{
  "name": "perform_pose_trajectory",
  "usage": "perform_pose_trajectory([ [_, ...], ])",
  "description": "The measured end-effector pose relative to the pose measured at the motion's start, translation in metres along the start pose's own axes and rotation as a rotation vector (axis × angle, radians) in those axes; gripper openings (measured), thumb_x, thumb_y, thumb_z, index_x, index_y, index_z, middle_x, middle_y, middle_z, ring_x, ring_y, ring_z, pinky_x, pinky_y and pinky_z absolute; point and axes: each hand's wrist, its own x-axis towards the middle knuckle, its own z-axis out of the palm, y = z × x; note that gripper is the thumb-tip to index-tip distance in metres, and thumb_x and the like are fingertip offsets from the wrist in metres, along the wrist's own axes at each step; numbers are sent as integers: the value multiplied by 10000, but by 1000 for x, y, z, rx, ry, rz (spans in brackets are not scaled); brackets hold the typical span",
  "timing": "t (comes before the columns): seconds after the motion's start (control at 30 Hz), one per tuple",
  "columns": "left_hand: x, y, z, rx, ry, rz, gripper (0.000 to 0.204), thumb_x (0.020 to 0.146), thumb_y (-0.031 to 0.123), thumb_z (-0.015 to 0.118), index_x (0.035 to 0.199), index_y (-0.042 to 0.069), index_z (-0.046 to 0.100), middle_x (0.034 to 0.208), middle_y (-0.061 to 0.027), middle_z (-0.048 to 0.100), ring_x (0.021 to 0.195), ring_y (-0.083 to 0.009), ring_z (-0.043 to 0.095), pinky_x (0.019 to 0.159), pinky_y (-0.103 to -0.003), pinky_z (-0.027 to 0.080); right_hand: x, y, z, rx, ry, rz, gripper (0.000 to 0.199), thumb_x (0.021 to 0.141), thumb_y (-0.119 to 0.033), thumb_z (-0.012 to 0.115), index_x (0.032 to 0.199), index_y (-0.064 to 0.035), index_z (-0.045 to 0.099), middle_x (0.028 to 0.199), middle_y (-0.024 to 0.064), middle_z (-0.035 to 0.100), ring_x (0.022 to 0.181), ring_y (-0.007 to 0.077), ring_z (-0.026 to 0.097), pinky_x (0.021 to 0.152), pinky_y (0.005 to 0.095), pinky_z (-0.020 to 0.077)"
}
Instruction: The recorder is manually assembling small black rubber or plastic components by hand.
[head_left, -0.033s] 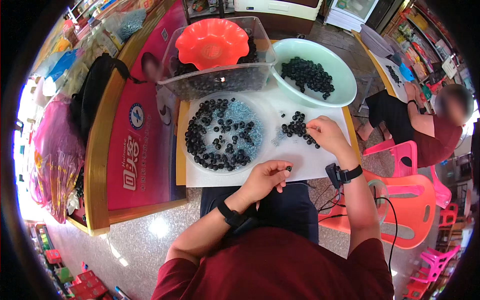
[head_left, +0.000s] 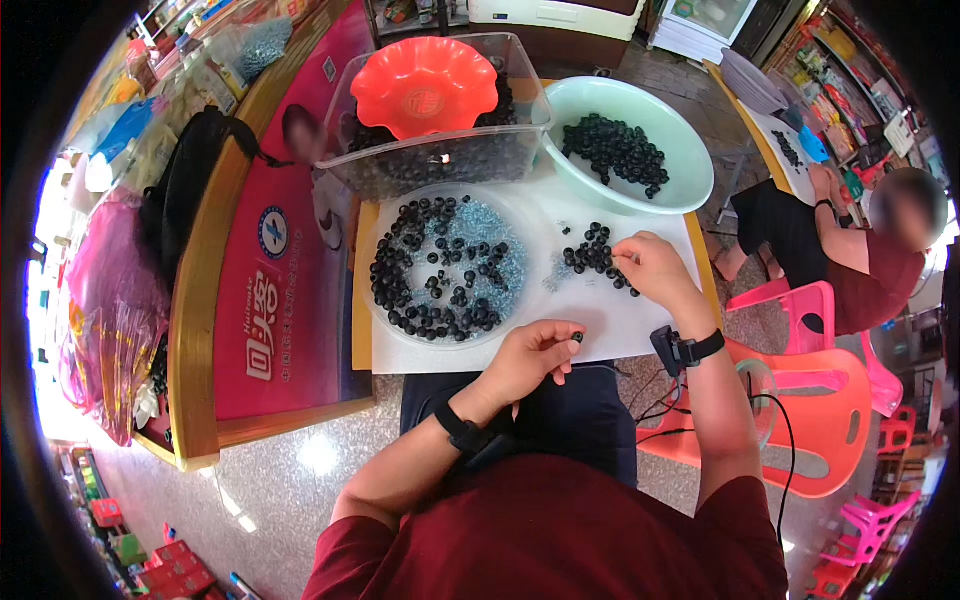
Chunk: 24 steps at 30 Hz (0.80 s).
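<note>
My left hand (head_left: 535, 358) is at the table's near edge, pinching one small black ring-like piece (head_left: 577, 337) between thumb and forefinger. To its right and farther away, my right hand (head_left: 652, 268) has its fingertips pressed together at the right side of a loose pile of black pieces (head_left: 590, 250). Whatever those fingertips hold is too small to make out. Left of the pile lies a round clear tray (head_left: 372, 300) with many black round pieces and tiny clear-blue bits (head_left: 505, 245). A few tiny bits are scattered between tray and pile.
Behind the tray, a clear plastic bin (head_left: 440, 175) of black pieces carries a red scalloped bowl (head_left: 425, 88). A pale green basin (head_left: 690, 190) with more pieces stands at the back right. Orange chair (head_left: 820, 420) and cables are right; another person (head_left: 860, 250) sits farther right.
</note>
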Motion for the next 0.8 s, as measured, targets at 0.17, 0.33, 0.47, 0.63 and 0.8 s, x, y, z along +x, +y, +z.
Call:
perform_pose_trajectory([
  [0.17, 1, -1, 2, -16, 8, 10, 278, 969, 86, 617, 1227, -16, 609, 872, -12, 629, 680, -74, 584, 593, -225, 514, 0, -3, 2, -94, 19, -44, 102, 823, -124, 666, 872, -37, 690, 816, 122, 650, 738, 251, 640, 688, 361, 516],
  [0.33, -4, -2, 6, -41, 83, 88, 259, 985, 85, 592, 1227, -8, 597, 885, -7, 605, 708, -84, 589, 584, -231, 509, -31, -27, -11, 723, -78, 221, 75, 849, -73, 670, 906, -25, 661, 766, 20, 656, 601, 99, 587, 526, 260, 480],
  [0.47, -6, -1, 13, -5, 118, 130, 266, 967, 62, 609, 1225, 0, 605, 872, -4, 586, 656, -75, 579, 554, -222, 497, -68, -58, 3, 1090, -236, 293, 112, 859, -44, 688, 950, -2, 639, 771, 45, 638, 585, 91, 570, 491, 229, 461],
  [0.63, -10, 15, 20, 209, 165, 331, 251, 940, 39, 633, 1188, 4, 633, 898, -46, 569, 643, -89, 591, 536, -228, 497, -81, -62, 15, 1363, -280, 393, 132, 879, -91, 710, 937, 5, 640, 776, 64, 657, 603, 108, 599, 485, 229, 467],
  [0.8, -16, 25, 20, 293, 188, 358, 236, 925, 39, 649, 1159, 6, 652, 903, -65, 602, 638, -103, 610, 542, -238, 503, -82, -63, 22, 1547, -283, 477, 119, 890, -90, 697, 942, -3, 636, 782, 81, 664, 594, 122, 602, 466, 223, 458],
])
